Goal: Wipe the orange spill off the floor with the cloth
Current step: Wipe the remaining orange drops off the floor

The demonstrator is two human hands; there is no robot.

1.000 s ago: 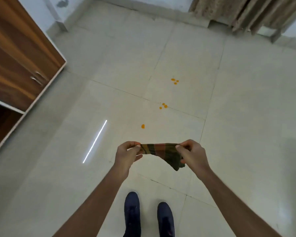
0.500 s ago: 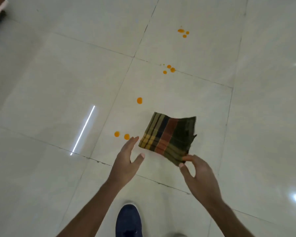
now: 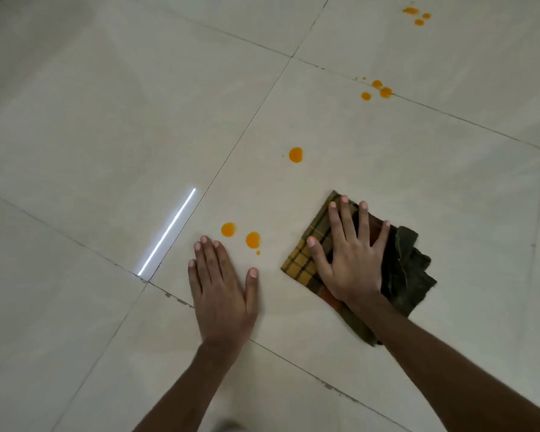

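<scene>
A plaid cloth (image 3: 406, 269), yellow, orange and dark green, lies crumpled on the pale tiled floor (image 3: 106, 135). My right hand (image 3: 349, 254) presses flat on it, fingers spread. My left hand (image 3: 222, 285) rests palm-down on the bare tile to the cloth's left and holds nothing. Two orange drops (image 3: 253, 239) sit just beyond my left fingertips, between the two hands. A single orange drop (image 3: 295, 154) lies farther ahead. A small cluster of drops (image 3: 378, 88) sits on a grout line, and another cluster (image 3: 416, 15) lies near the top edge.
Dark grout lines (image 3: 243, 135) cross the glossy tiles. A bright streak of reflected light (image 3: 167, 232) lies left of my left hand. A blurred bit of shoe (image 3: 228, 427) shows at the bottom edge.
I have come down close to the floor. The cloth, held up between both hands before, now lies on the tile under my right palm. My left hand let go and rests on the floor.
</scene>
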